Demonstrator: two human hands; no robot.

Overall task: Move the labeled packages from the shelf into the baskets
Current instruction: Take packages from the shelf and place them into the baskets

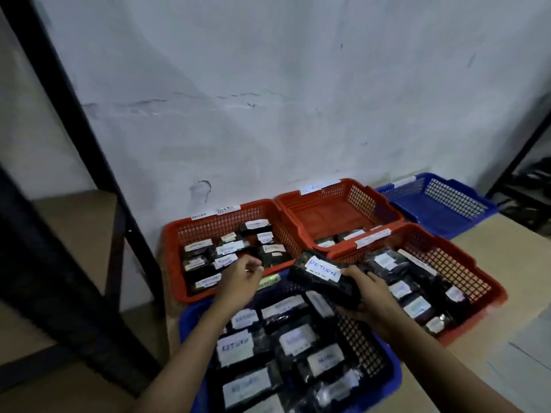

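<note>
Above the near blue plastic mesh basket, we hold one black plastic-wrapped package with a white handwritten paper label in our right hand. Our thumb lies along its upper edge and our fingers curl underneath, so the package sits tilted, label up, clear of the packages already lying below it. Our left hand hovers just beside it over the basket's far rim, fingers loosely curled with thumb and forefinger close together, holding nothing that we can make out.

We judge the package to be light and fairly soft: the wrap looks glossy and crinkled, so it may slide in a loose grip. Taking it across the short width, as we do now, with the label left uncovered, seems the safest hold. The label reads something like "RETURN", matching the blurred labels in the blue basket, so that basket looks like its likely place.

Nearby stand the left red plastic mesh basket, the right red plastic mesh basket, a rear red plastic mesh basket holding few packages, and a far blue plastic mesh basket.
</note>
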